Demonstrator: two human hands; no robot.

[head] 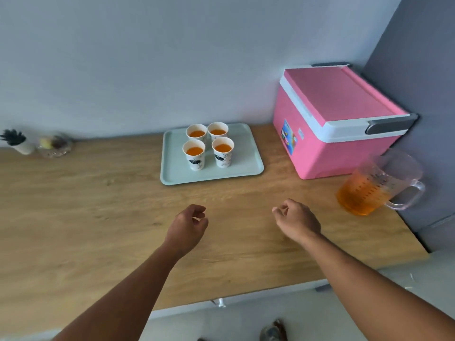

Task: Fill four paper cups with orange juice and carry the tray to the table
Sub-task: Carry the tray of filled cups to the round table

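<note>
We see four paper cups [208, 146] with printed sides standing two by two on a pale green tray [248, 166], each holding orange juice well below the rim. The rounded rectangular tray lies toward the back edge of the wood-grain counter [98, 205]. Near the counter's right edge a clear plastic pitcher [379, 185] is about half full of juice, just in front of a closed pink cooler [339, 119] in the back right corner. Our left hand [188, 227] and right hand [296, 219] hover apart above the counter's front half, fingers loosely curled, holding nothing.
</note>
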